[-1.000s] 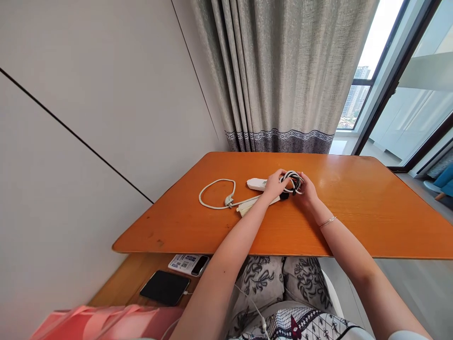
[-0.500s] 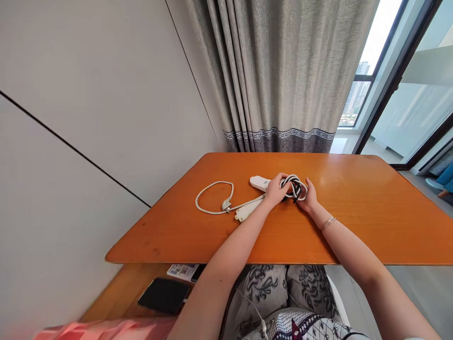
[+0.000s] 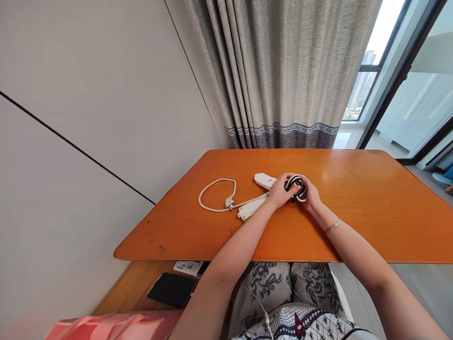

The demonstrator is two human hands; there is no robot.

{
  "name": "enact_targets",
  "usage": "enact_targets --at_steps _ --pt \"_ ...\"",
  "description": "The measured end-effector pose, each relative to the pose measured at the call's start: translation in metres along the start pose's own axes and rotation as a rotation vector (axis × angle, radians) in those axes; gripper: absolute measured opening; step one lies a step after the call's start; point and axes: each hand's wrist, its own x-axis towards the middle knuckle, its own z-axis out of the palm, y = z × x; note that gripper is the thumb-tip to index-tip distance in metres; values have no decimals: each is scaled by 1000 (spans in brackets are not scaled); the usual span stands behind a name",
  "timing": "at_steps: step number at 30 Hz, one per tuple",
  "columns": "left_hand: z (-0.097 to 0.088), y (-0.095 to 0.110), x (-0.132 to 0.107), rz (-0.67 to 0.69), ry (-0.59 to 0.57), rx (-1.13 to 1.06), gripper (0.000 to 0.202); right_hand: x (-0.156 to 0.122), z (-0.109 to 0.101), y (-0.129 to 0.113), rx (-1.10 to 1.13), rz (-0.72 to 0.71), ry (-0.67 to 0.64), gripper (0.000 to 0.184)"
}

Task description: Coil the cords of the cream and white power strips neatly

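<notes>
A bundle of coiled white and black cable [image 3: 296, 185] sits between my two hands above the wooden table. My left hand [image 3: 281, 192] is closed round its left side, thumb across the coils. My right hand [image 3: 310, 193] wraps the right side, its fingers partly hidden behind the cable. Left of my hands lie two white power strips, one farther back [image 3: 264, 180] and one nearer [image 3: 250, 208], the latter partly covered by my left forearm. A white plug [image 3: 230, 203] rests on the table beside a loop of its white cord [image 3: 202, 190].
The orange-brown table [image 3: 361, 208] meets a pale wall panel [image 3: 88, 104] at left. A grey curtain [image 3: 293, 71] hangs behind it. Below the near edge, a black phone or tablet [image 3: 172, 289] lies on a wooden surface, near pink fabric [image 3: 116, 327].
My right hand has closed in on the cable bundle, its fingers now against the coils. My left thumb lies farther over them. The whole view has shifted slightly.
</notes>
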Motion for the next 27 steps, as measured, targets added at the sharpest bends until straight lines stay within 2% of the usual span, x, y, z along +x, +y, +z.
enact_targets --at_steps 5,11,15,18,21,27 --pt "1 -3 -2 35 -86 -57 52 -2 1 1 -35 -43 89 26" --pt "-4 -7 1 137 -187 -48 84 1 0 0 -59 -76 191 37" --pt "-5 -5 0 162 -195 -11 87 2 -2 0 -59 -107 202 38" --pt "-1 0 -2 140 -151 41 82 2 -3 0 -45 -141 201 36" --pt "2 3 -2 114 -85 52 70 3 -3 0 -24 -166 174 32" --pt "-1 -4 5 11 70 -56 30 -2 1 -4 -21 -106 -45 24"
